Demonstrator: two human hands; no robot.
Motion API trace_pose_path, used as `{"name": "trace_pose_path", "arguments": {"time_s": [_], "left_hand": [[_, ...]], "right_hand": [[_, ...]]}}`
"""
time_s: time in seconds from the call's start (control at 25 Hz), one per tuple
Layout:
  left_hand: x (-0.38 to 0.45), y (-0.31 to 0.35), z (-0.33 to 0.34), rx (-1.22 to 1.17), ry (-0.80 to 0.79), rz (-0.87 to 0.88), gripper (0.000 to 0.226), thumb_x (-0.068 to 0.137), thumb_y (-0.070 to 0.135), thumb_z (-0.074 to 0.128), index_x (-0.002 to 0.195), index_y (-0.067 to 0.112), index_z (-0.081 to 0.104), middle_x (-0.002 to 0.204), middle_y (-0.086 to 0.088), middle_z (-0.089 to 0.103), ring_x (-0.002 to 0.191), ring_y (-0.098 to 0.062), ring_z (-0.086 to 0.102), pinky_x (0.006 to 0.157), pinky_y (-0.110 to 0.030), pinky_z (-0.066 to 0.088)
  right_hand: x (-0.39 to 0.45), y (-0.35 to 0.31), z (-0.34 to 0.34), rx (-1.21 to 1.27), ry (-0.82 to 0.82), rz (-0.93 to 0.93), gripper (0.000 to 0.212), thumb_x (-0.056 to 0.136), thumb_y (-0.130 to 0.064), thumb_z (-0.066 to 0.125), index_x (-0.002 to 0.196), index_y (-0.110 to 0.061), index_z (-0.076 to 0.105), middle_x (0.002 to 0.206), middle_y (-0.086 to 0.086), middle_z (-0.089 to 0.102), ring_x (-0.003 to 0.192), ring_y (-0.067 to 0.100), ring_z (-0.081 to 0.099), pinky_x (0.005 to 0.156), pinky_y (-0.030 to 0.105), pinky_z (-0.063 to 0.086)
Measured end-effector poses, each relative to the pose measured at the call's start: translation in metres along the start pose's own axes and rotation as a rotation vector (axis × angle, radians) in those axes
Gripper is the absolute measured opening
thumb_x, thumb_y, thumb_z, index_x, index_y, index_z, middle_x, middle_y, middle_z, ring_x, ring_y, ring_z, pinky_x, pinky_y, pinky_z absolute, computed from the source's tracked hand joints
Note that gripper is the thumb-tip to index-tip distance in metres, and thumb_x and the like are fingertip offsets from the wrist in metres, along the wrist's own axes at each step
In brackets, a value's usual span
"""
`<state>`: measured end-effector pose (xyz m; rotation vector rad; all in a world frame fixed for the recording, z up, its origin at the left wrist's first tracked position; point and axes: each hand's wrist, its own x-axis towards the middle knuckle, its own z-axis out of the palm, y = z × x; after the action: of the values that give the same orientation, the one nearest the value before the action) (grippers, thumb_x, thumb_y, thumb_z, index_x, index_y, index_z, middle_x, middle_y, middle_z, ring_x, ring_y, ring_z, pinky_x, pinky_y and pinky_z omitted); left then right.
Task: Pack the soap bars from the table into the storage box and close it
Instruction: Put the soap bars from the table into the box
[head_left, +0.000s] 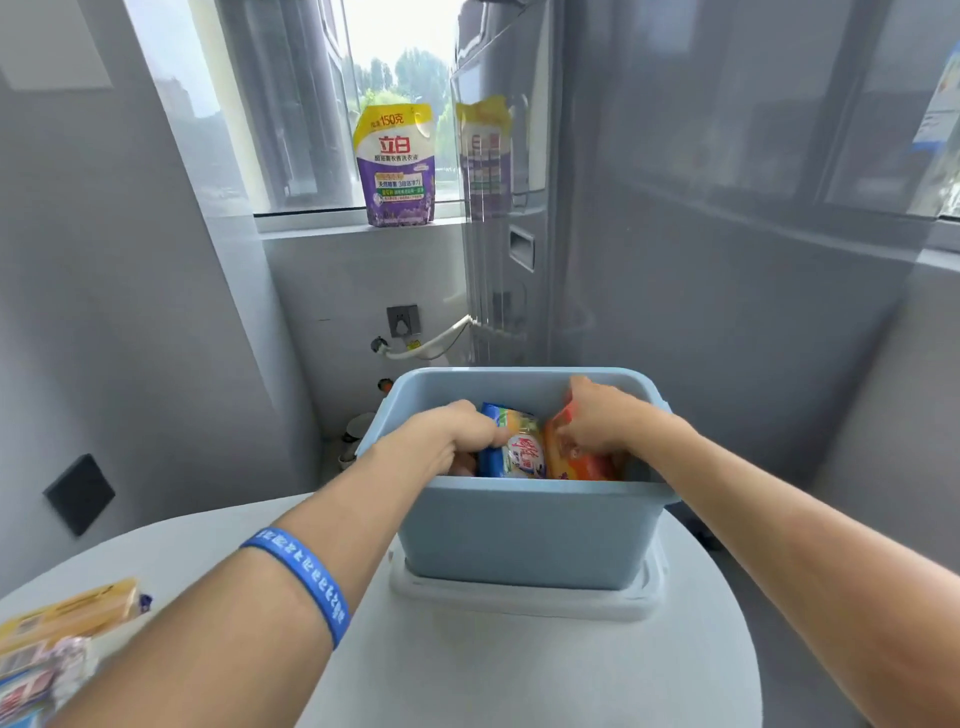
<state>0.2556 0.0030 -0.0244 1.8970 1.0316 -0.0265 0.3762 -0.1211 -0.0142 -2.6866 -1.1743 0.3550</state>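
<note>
A light blue storage box (524, 530) stands open on the round white table, resting on its white lid (519, 603). Both my hands reach inside it. My left hand (447, 441) grips a blue-wrapped soap bar (514, 447) that stands upright in the box. My right hand (602, 421) is closed on an orange-wrapped soap bar (576, 462) beside it. More wrapped soap bars (57, 639) lie at the table's near left edge, one yellow on top.
The round white table (467, 670) sits in a grey-walled corner. A purple and yellow detergent pouch (395, 166) stands on the windowsill behind. A tall grey appliance (514, 234) rises right behind the box. A dark wall plate (80, 493) is at the left.
</note>
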Motion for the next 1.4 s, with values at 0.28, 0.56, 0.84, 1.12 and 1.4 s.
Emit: {"name": "trace_pose_path", "arguments": {"time_s": [0.28, 0.56, 0.84, 1.12, 1.4], "left_hand": [[-0.001, -0.005, 0.005, 0.672, 0.218, 0.160, 0.026, 0.075, 0.021, 0.081, 0.098, 0.013, 0.073, 0.096, -0.006, 0.071, 0.083, -0.026, 0.066, 0.073, -0.035, 0.058], [-0.066, -0.011, -0.030, 0.037, 0.526, 0.685, 0.009, 0.080, 0.024, 0.069, 0.085, 0.027, 0.074, 0.074, 0.010, 0.068, 0.065, -0.008, 0.060, 0.064, -0.022, 0.047], [-0.139, -0.201, -0.150, 0.098, 0.685, 0.203, 0.013, 0.083, 0.019, 0.064, 0.087, 0.030, 0.071, 0.084, 0.003, 0.071, 0.082, -0.020, 0.067, 0.076, -0.030, 0.053], [-0.122, -0.324, -0.184, 0.175, 0.457, -0.224, 0.046, 0.084, 0.031, 0.060, 0.129, 0.028, 0.060, 0.136, -0.007, 0.058, 0.125, -0.025, 0.049, 0.105, -0.036, 0.041], [-0.102, -0.346, -0.198, 0.337, 0.250, -0.268, 0.069, 0.064, 0.046, 0.066, 0.130, 0.029, 0.055, 0.129, -0.001, 0.062, 0.105, -0.020, 0.057, 0.096, -0.034, 0.047]], "right_hand": [[-0.003, 0.002, 0.008, -0.489, -0.004, -0.273, 0.025, 0.085, -0.023, 0.061, 0.107, -0.028, 0.071, 0.114, 0.004, 0.070, 0.105, 0.031, 0.062, 0.080, 0.037, 0.052], [-0.042, -0.041, -0.024, -0.038, 0.457, -0.379, 0.020, 0.087, -0.017, 0.059, 0.098, -0.023, 0.075, 0.101, 0.003, 0.076, 0.093, 0.029, 0.066, 0.081, 0.041, 0.055], [-0.134, -0.173, 0.079, 0.210, 0.063, -0.803, 0.017, 0.090, -0.026, 0.063, 0.104, -0.025, 0.071, 0.092, -0.009, 0.073, 0.080, 0.014, 0.065, 0.077, 0.034, 0.055], [-0.160, -0.231, 0.180, 0.003, -0.108, -1.051, 0.056, 0.089, -0.049, 0.055, 0.141, -0.035, 0.039, 0.152, -0.007, 0.041, 0.137, 0.021, 0.035, 0.107, 0.040, 0.035], [-0.155, -0.224, 0.191, -0.166, -0.127, -1.283, 0.072, 0.069, -0.074, 0.062, 0.128, -0.035, 0.047, 0.128, -0.010, 0.050, 0.119, 0.016, 0.040, 0.104, 0.034, 0.037]]}}
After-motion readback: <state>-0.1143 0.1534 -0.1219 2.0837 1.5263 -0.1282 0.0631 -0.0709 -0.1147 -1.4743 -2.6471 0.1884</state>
